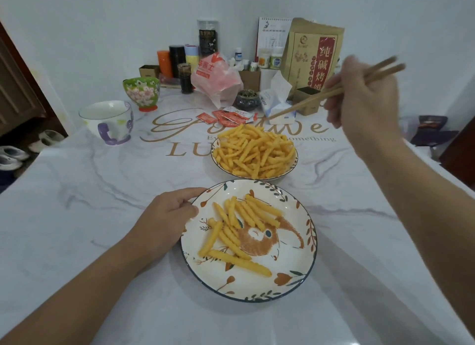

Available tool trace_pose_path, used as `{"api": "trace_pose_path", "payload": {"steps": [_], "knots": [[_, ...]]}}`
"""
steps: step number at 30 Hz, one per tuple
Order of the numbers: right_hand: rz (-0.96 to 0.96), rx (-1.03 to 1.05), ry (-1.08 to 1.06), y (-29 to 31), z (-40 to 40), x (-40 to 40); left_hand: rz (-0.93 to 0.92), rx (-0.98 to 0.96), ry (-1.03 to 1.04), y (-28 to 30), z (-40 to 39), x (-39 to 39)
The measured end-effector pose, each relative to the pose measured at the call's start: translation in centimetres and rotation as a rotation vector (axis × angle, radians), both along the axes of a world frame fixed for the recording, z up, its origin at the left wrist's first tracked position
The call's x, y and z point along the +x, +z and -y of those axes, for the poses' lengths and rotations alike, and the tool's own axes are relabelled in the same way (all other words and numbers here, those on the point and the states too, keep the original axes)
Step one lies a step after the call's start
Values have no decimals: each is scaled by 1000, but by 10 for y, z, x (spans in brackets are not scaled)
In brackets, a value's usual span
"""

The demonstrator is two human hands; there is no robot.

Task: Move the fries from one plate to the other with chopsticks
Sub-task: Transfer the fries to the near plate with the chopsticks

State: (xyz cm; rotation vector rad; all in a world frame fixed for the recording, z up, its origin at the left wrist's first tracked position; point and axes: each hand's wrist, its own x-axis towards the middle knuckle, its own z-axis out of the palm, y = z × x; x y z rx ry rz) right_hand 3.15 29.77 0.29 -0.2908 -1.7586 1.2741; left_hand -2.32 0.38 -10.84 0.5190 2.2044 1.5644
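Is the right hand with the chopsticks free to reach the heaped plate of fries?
Probably yes: the right hand holds the chopsticks above the heaped plate, with nothing between.

We see a home dining corner: mugs (109, 122), medicine bottles (270, 58), a calendar (272, 33) crowd the counter (102, 190); shoes (11, 155) sit by the door.
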Motion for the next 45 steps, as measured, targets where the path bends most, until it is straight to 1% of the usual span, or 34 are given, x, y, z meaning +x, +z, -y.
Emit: {"api": "trace_pose_path", "payload": {"steps": [2,5,8,14,17,19,23,25,28,30,32,35,39,42,45], "knots": [[41,-60,-13,-15,-8,-17,-2,2,-4,2,0,1],[53,-149,-32,-41,-13,-29,0,1,-9,2,0,0],[38,-217,-37,-52,-11,-31,3,11,-9,1,0,0],[1,-223,10,-63,-5,-29,-19,7,-18,-2,1,-2],[-14,-258,-5,-69,-2,-29,-35,12,-25,-1,1,-2],[-45,-324,-49,-71,-2,-28,-37,16,-32,-1,1,-2],[-128,-541,-86,-69,-9,-24,-9,-2,-19,-1,1,-1],[-146,-637,-40,-67,-13,-19,-4,-13,-15,-1,0,-1],[-78,-713,107,-63,-14,-6,-8,-30,-8,0,1,-2],[-9,-710,226,-62,-13,4,0,-35,-7,0,1,-2],[61,-629,312,-64,-10,10,8,-29,2,0,1,-2],[144,-450,323,-65,-5,14,7,-25,7,-1,1,-1],[147,-325,339,-59,-2,18,8,-29,7,-2,2,-2],[109,-337,315,-59,-1,18,0,-26,-3,-3,3,-2],[7,-439,190,-63,-4,13,-8,-36,-11,-1,1,-4]]}}
